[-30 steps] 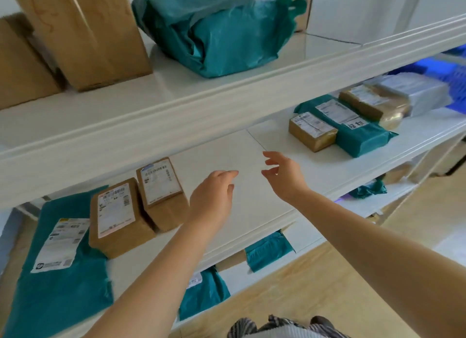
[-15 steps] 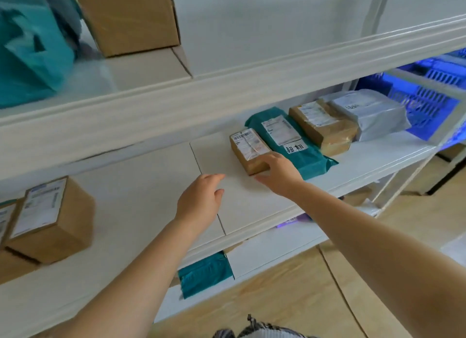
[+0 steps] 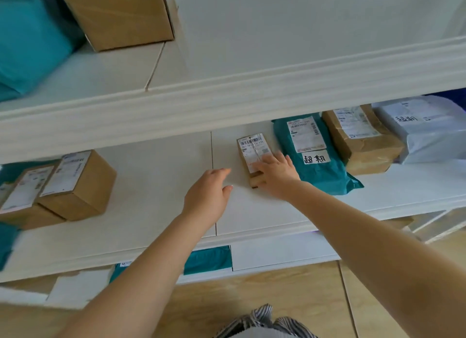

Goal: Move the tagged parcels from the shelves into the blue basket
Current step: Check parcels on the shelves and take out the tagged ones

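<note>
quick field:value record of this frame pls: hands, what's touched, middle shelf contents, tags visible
right hand: fingers lie on top of the small brown box, thumb at its near end
left hand: hovers over the middle shelf, holds nothing
right of that box: teal mailer, brown paper parcel, grey mailer
left end of shelf: two brown boxes
handwritten tags: on teal mailer and grey mailer
blue basket: not seen

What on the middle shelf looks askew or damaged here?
The brown paper parcel is crumpled and creased, its wrapping uneven. The teal mailer lies skewed, one corner reaching the shelf edge. The small box under the right hand looks intact. Nothing is spilled.
</note>
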